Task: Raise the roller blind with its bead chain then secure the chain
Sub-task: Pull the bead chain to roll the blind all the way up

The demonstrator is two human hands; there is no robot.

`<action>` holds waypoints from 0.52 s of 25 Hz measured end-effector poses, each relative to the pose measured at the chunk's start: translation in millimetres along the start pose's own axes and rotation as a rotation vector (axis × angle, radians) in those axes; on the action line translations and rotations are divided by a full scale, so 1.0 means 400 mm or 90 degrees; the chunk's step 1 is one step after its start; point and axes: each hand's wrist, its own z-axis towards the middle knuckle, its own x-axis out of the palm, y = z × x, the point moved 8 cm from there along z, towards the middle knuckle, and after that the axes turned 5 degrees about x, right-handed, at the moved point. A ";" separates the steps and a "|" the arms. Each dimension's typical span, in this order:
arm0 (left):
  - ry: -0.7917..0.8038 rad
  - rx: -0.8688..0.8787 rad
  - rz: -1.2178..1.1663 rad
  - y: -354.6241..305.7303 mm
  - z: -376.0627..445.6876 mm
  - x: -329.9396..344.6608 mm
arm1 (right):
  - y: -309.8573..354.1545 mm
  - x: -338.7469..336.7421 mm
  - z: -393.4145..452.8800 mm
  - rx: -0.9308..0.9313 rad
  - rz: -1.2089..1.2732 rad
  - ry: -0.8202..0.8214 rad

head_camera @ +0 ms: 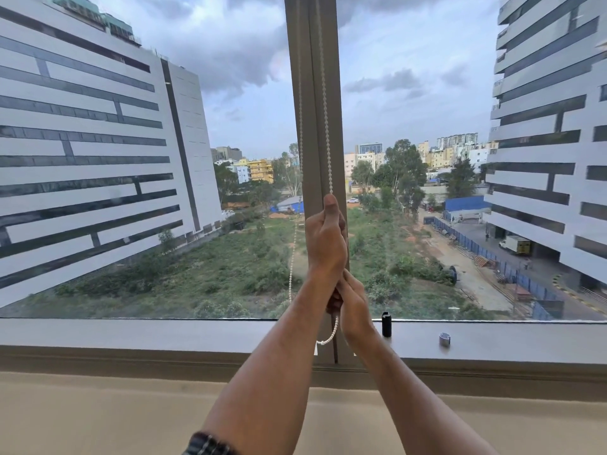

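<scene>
Gripping the vertical bead chain (325, 103), both hands (325, 241) stacked.

Upper-floor room: wide window (427, 159) above office blocks (82, 159)

Bead chain (325, 103) runs off top edge; stretch inside my left hand (326, 239) and right hand (353, 302) hidden.

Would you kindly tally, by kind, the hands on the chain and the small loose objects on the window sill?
Hands gripping the white bead chain: 2, the left hand above the right hand
Black upright cylinders on the grey window sill: 1
Small silver clip-like pieces: 1
Total: 4
</scene>
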 end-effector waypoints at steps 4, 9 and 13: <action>-0.016 0.026 0.038 0.024 -0.037 -0.032 | 0.106 -0.028 0.033 -0.079 0.013 -0.080; -0.004 -0.060 0.007 0.145 -0.166 -0.057 | 0.272 0.061 0.118 -0.115 0.023 -0.024; -0.022 -0.109 -0.031 0.202 -0.213 -0.068 | 0.257 0.127 0.126 -0.037 0.006 0.043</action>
